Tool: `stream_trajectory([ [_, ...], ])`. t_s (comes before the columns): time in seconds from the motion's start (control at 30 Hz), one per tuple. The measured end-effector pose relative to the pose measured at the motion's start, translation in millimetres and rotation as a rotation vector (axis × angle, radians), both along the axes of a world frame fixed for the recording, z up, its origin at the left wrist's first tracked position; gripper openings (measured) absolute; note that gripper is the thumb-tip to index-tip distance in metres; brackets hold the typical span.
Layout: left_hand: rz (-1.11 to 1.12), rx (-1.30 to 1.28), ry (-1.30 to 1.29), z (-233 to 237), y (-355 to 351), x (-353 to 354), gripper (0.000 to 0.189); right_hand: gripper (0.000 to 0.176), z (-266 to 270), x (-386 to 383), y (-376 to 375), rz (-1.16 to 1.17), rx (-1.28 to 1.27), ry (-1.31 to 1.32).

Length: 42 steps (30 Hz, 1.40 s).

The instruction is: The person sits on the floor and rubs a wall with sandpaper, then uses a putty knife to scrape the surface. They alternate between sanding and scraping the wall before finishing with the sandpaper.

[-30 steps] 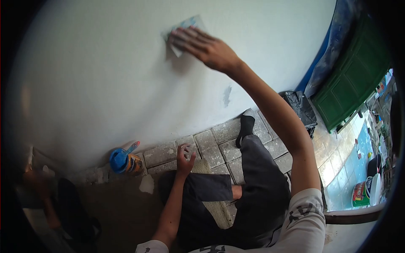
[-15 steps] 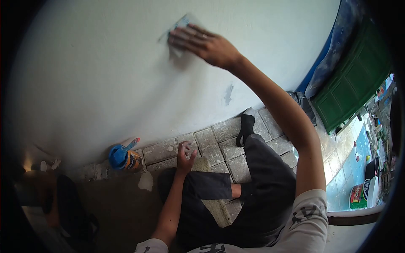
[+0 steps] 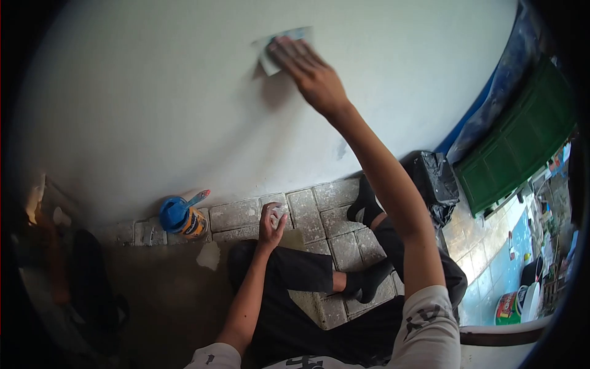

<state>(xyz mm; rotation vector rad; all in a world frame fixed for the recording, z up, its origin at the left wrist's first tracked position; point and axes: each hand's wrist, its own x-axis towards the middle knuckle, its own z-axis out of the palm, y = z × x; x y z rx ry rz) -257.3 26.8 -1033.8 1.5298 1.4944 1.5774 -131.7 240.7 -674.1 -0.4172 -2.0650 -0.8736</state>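
My right hand (image 3: 309, 69) presses a pale sheet of sandpaper (image 3: 301, 33) flat against the white wall (image 3: 166, 92). Its fingers cover much of the sheet, and the edges stick out around them. Low over my bent leg, my left hand (image 3: 271, 226) is held loosely curled, thumb apart from the fingers, with white dust on it. Nothing shows in its grasp. To its left stands a tub (image 3: 195, 224) with an orange-and-black label and blue paint at the top. A paint-smeared brush (image 3: 198, 197) rests across the tub's top.
Grey paving bricks (image 3: 310, 215) run along the wall's foot. A black plastic bag (image 3: 437, 184) sits at right, near a green panel (image 3: 513, 138). Farther right is a white-and-green bucket (image 3: 515, 306). Another person's dim arm (image 3: 56, 270) shows at far left.
My right hand and the sandpaper have shifted slightly right on the wall. My left hand's fingers have curled a little. My right leg has moved, and the black bag shows more.
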Motion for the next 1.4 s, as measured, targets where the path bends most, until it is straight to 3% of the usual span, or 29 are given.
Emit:
stream_trajectory([
  [0.1, 0.005, 0.02, -0.008, 6, 0, 5, 0.033, 0.06, -3, -8, -5, 0.025, 0.002, 0.113],
  [0.17, 0.006, 0.03, -0.001, 5, 2, 6, 0.034, 0.058, -2, -3, -9, 0.082, 0.05, -0.17],
  [0.27, 0.004, 0.039, -0.014, 8, 2, 3, 0.034, 0.061, 21, 7, 9, 0.006, 0.036, 0.272],
  [0.3, -0.015, 0.037, -0.025, 9, 0, 5, 0.033, 0.065, 15, 4, 9, 0.048, 0.024, 0.192],
  [0.33, -0.025, 0.036, -0.024, 7, -1, 6, 0.033, 0.065, 13, 8, -3, 0.091, -0.024, -0.052],
  [0.4, -0.026, 0.007, -0.034, 4, 1, 5, 0.032, 0.065, 20, 18, -3, 0.066, 0.06, -0.155],
  [0.47, -0.015, 0.017, -0.011, 2, -1, 7, 0.028, 0.067, 25, 23, 9, 0.01, -0.023, 0.266],
  [0.5, -0.014, 0.061, -0.041, 1, -1, 7, 0.026, 0.067, 20, 19, 12, 0.012, -0.005, 0.273],
  [0.53, -0.025, 0.104, -0.058, 0, 2, 5, 0.025, 0.065, 13, 15, 3, 0.073, -0.123, 0.14],
  [0.6, -0.02, 0.105, -0.022, -3, 6, 3, 0.026, 0.066, 15, 20, -8, 0.092, 0.043, -0.155],
  [0.67, -0.013, -0.007, -0.051, 3, -1, 4, 0.03, 0.065, 23, 29, 8, 0.009, -0.025, 0.147],
  [0.7, -0.009, -0.005, -0.063, 4, -1, 7, 0.03, 0.064, 20, 22, 14, -0.025, 0.059, 0.288],
  [0.73, 0.001, 0.04, -0.031, 4, 0, 5, 0.032, 0.063, 8, 18, 12, -0.001, -0.036, 0.222],
  [0.8, -0.011, 0.082, 0.017, 5, 1, 3, 0.033, 0.067, 8, 17, -11, 0.096, 0.022, -0.177],
  [0.83, -0.021, 0.034, -0.016, 4, 2, 3, 0.034, 0.065, 11, 21, -5, 0.027, 0.084, -0.147],
  [0.87, -0.026, -0.019, -0.052, 2, 1, 2, 0.035, 0.062, 18, 25, 8, -0.002, -0.004, 0.052],
  [0.93, -0.017, -0.01, -0.055, -3, 0, 2, 0.036, 0.061, 15, 18, 22, -0.071, 0.053, 0.305],
  [1.0, -0.038, 0.001, -0.03, -6, 3, 1, 0.038, 0.065, 6, 14, -3, 0.067, 0.009, -0.128],
  [1.03, -0.021, -0.007, -0.019, -6, 6, 2, 0.038, 0.065, 7, 12, -9, 0.109, 0.056, -0.189],
  [1.07, -0.002, -0.02, -0.011, -7, 5, 1, 0.038, 0.065, 11, 12, -5, 0.106, 0.056, -0.183],
  [1.13, 0.003, -0.008, -0.034, -12, 5, 0, 0.037, 0.06, 22, 8, 3, -0.024, 0.017, 0.281],
  [1.17, -0.001, 0.01, -0.047, -12, 5, 1, 0.036, 0.059, 17, 1, -1, -0.051, 0.007, 0.234],
  [1.2, -0.009, 0.004, -0.042, -14, 5, 3, 0.036, 0.063, 11, -1, -7, 0.171, -0.086, 0.051],
  [1.27, 0.032, 0.008, -0.057, -19, 10, 1, 0.034, 0.067, 8, -4, -11, 0.13, 0.036, -0.135],
  [1.33, 0.035, 0.012, -0.022, -20, 8, -4, 0.033, 0.065, 21, -3, -3, 0.002, -0.076, 0.233],
  [1.37, 0.045, 0.019, 0.001, -19, 7, -1, 0.032, 0.066, 22, -10, 1, 0.018, 0.024, 0.284],
  [1.4, 0.049, 0.018, -0.003, -17, 7, 1, 0.032, 0.065, 11, -14, -3, 0.07, -0.04, 0.193],
])
